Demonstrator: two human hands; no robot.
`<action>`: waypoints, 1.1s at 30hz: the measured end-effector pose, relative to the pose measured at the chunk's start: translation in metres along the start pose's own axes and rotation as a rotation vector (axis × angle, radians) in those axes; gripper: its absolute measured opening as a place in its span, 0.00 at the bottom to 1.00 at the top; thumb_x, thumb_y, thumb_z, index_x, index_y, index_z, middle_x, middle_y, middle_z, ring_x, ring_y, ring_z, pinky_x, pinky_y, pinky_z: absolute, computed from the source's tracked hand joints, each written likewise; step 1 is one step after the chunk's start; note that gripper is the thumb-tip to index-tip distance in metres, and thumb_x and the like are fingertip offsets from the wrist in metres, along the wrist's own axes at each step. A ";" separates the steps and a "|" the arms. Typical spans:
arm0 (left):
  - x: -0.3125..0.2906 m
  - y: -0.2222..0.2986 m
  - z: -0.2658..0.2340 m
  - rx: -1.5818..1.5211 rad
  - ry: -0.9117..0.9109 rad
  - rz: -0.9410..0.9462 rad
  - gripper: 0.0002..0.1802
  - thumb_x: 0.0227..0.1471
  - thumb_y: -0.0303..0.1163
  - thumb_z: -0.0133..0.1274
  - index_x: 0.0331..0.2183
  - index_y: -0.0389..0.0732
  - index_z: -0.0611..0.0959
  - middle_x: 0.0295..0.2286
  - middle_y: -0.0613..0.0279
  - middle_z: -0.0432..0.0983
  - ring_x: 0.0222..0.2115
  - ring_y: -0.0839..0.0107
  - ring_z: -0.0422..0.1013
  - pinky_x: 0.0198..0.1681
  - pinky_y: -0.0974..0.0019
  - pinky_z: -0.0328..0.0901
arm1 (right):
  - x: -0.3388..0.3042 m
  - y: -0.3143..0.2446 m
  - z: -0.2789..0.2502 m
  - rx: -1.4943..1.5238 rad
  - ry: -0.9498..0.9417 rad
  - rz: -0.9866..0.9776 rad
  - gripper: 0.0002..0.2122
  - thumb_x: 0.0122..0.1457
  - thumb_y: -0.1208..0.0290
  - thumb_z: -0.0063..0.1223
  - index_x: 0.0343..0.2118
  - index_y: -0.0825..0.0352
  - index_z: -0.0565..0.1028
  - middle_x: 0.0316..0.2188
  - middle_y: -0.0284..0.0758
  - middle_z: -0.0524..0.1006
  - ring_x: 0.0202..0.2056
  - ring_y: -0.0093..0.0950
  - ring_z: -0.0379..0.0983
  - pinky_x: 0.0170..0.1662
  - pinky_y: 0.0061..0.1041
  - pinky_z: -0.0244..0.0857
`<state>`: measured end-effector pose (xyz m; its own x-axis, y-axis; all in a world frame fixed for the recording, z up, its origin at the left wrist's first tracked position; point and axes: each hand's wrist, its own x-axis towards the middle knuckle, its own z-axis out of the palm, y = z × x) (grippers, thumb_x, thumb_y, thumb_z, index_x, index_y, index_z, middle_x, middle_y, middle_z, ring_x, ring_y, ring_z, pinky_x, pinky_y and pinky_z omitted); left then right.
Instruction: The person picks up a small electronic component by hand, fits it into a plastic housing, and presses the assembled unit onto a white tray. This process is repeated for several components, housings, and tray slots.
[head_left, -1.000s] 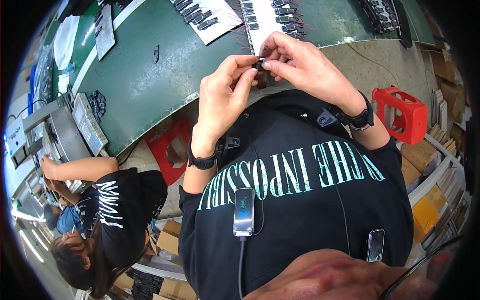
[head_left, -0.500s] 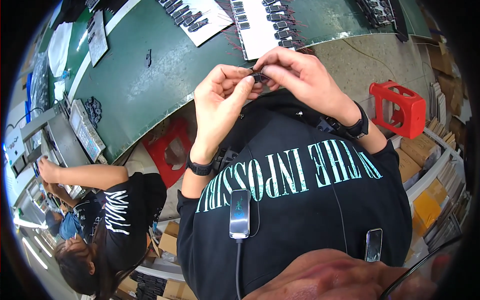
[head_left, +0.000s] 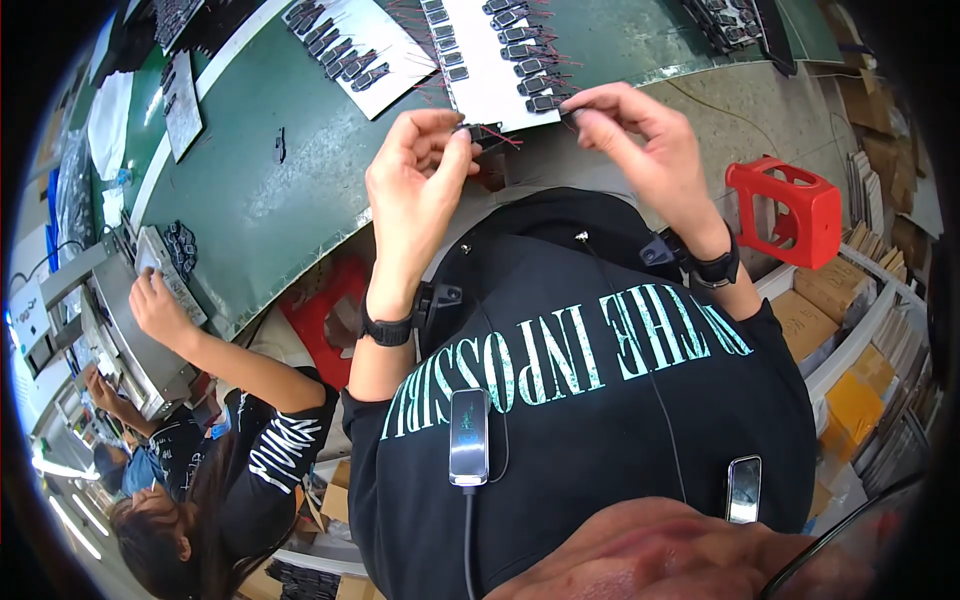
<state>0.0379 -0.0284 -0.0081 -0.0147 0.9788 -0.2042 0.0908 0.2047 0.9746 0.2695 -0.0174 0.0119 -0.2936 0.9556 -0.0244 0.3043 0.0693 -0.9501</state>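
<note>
My left hand is pinched on a small black part with red wires at the near edge of the table; the wires stick out to the right. My right hand reaches the near end of a white board. Its thumb and forefinger are drawn together at the wire end of the nearest black part in the board's right row. What lies between those fingertips is too small to make out. Two rows of similar black parts lie on this board, with red wires trailing from them.
On the green table lie a second white board with wired parts and a single loose black part. A red stool stands at right. To the left, a co-worker's arm reaches over a machine.
My hands were together over one small black part; now they are apart. The right has moved to the board, the left keeps the part. The co-worker's hand has lifted and shifted right.
</note>
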 end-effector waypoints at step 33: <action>0.002 -0.011 -0.149 1.020 0.596 0.239 0.07 0.50 0.33 0.62 0.33 0.43 0.85 0.35 0.60 0.78 0.34 0.56 0.76 0.37 0.57 0.70 | 0.094 -0.035 0.061 -0.660 -0.259 -0.474 0.07 0.55 0.79 0.55 0.37 0.69 0.73 0.32 0.42 0.74 0.35 0.42 0.72 0.39 0.34 0.67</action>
<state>-0.1116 -0.0280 -0.0057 -0.3227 0.8949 0.3083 0.8955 0.1832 0.4057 0.1760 0.0526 0.0240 -0.6964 0.6938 0.1834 0.5394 0.6747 -0.5038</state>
